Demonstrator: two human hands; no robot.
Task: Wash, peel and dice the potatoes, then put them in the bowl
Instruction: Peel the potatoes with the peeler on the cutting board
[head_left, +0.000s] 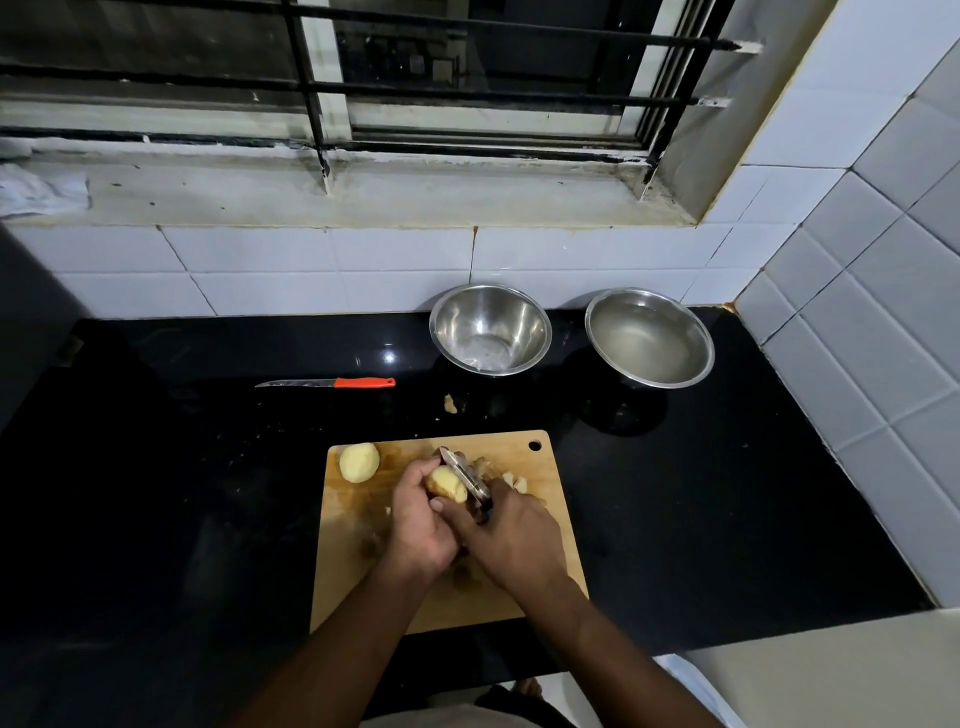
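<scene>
Potato gripped by left hand; right hand holds peeler.

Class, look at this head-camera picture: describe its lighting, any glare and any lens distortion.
Head view: dim overall, the black counter nearly featureless; small glare spots on it near the left steel bowl; wide-angle bending curves the tile lines on the wall and the window bars; the cutting board is the brightest area.

Left hand curled in a grip, thumb on top. Right hand clenched just beside, knuckles up. Forearms converging.
</scene>
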